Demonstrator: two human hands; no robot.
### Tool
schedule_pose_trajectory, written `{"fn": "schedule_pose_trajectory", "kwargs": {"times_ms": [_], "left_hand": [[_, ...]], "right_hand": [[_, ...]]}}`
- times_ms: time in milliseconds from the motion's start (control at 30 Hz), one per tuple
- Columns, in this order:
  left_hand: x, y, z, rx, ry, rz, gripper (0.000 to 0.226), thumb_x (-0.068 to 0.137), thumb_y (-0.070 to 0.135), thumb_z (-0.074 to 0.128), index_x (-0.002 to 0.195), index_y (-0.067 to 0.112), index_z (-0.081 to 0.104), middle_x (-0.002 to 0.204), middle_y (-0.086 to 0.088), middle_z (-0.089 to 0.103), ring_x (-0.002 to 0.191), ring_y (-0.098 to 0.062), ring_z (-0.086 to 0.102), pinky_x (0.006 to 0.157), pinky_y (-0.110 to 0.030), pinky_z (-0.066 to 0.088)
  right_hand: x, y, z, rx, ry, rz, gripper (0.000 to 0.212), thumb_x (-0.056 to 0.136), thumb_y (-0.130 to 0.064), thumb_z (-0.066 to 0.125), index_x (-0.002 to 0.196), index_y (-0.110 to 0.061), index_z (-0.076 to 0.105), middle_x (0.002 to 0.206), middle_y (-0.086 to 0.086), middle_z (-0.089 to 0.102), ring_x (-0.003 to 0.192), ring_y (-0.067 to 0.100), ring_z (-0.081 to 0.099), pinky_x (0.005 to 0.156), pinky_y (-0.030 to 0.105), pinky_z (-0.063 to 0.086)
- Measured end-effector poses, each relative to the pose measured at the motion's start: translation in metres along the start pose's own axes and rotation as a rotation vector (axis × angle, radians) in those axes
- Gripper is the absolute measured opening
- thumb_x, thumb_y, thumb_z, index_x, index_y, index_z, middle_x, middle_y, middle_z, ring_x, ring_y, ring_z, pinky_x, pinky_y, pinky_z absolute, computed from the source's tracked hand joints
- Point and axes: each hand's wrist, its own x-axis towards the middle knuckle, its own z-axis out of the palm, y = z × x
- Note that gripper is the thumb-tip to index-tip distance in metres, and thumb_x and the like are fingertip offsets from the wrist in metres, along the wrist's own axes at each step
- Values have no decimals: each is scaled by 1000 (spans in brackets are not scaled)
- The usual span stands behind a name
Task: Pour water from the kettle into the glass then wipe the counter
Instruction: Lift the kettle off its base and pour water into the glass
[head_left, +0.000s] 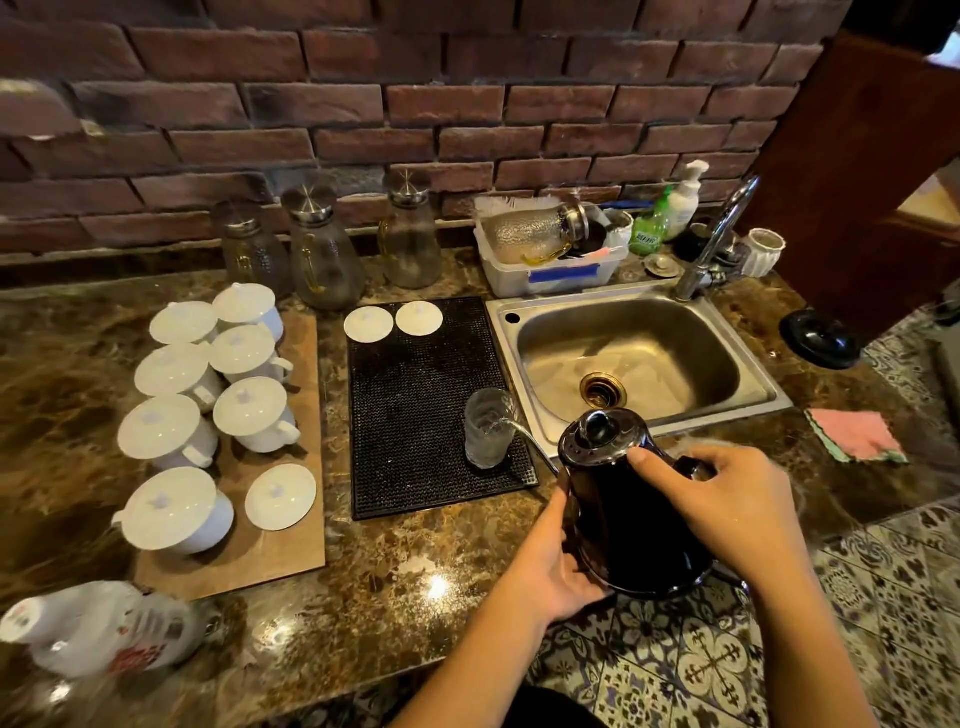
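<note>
A black kettle (631, 499) is tilting over the front edge of the surface (363, 571), its thin spout reaching into a clear glass (488, 428) that is standing at the front right corner of a black mat (415, 415). The right hand (727, 499) is gripping the handle, fingers closed; the left hand (550, 561) is cupping the base. Pouring appears to be underway. Next, likely righting the kettle, then fetching the pink cloth (854, 434) beside the sink (634, 358).
</note>
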Motion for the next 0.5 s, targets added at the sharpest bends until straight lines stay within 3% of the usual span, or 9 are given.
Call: {"fn": "schedule_pose_trajectory", "kwargs": {"times_ms": [267,500], "left_hand": [[-3,0,5,-16,-12,-2,86,65,62,81,130,8,62,127,-24,67,120,-43,61,107,-56,47],[-6,2,11,-39,-52,-1,77,67,62,78,120,7,64,124,-24,67,121,-44,59,109,-57,45]], "right_hand": [[-2,-13,-10,17,-20,15,51,78,-64,74,61,-16,73,55,2,69,60,16,67,57,36,52],[-2,-19,-16,6,10,12,58,77,-67,73,60,-11,71,54,5,67,59,21,67,58,44,54]]}}
